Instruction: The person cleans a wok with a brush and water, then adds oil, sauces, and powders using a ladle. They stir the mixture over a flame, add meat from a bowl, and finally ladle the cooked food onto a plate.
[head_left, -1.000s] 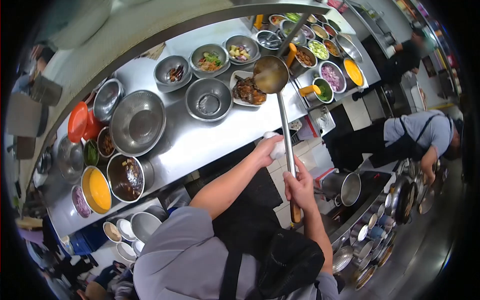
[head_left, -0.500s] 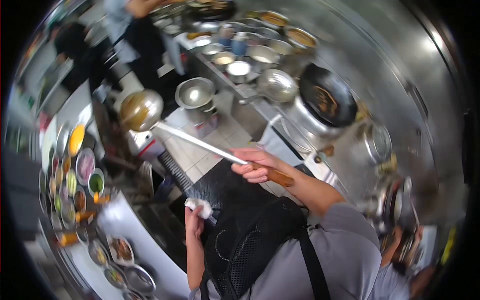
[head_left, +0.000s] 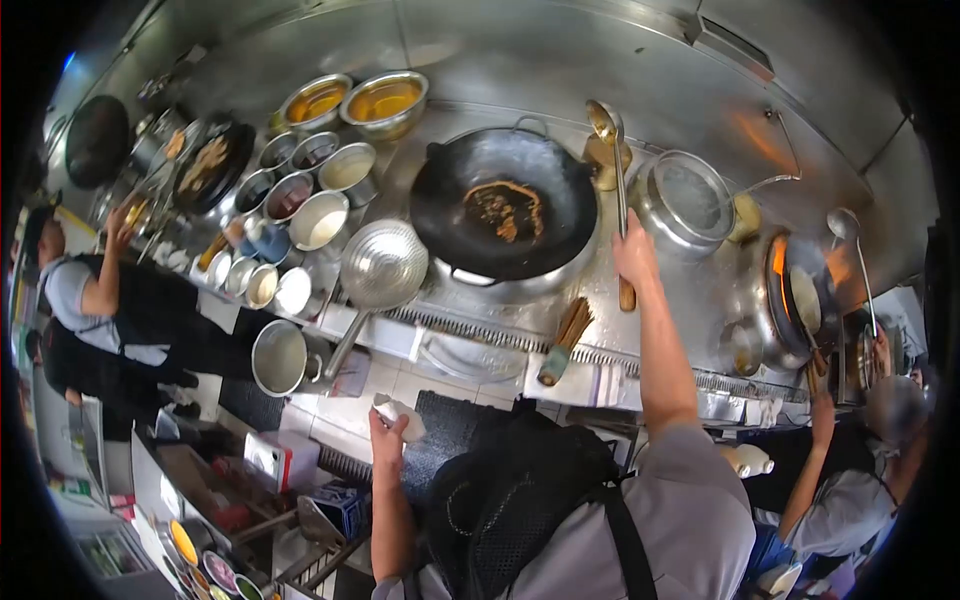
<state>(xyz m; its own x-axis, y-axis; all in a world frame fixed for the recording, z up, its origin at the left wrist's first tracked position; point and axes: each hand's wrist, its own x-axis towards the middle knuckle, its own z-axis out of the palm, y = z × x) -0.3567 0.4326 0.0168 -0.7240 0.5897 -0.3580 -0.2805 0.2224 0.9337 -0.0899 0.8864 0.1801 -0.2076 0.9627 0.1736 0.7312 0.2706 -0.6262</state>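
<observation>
My right hand (head_left: 634, 255) is closed around the wooden handle of a long metal ladle (head_left: 621, 180), just right of a large black wok (head_left: 440, 205). The ladle's bowl points away from me, toward the back wall. Brown food or residue (head_left: 505, 215) lies in the bottom of the wok. Lower down on the left, my left hand (head_left: 387, 440) is closed on a folded white cloth (head_left: 404, 417) above the floor. A perforated metal strainer (head_left: 384, 263) rests left of the wok. In front of the wok is a bamboo brush (head_left: 566, 340).
Two bowls of orange liquid (head_left: 384, 100) and several metal pots (head_left: 348, 168) stand at the back left. A lidded-looking steel pot (head_left: 690, 205) stands to the right. Farther right, flames (head_left: 779, 255) rise beside a co-worker's wok (head_left: 800, 295). Other people work at both sides.
The view has turned from the side counter to the stove. My right hand has swung the ladle round beside the wok. The left hand still holds the cloth.
</observation>
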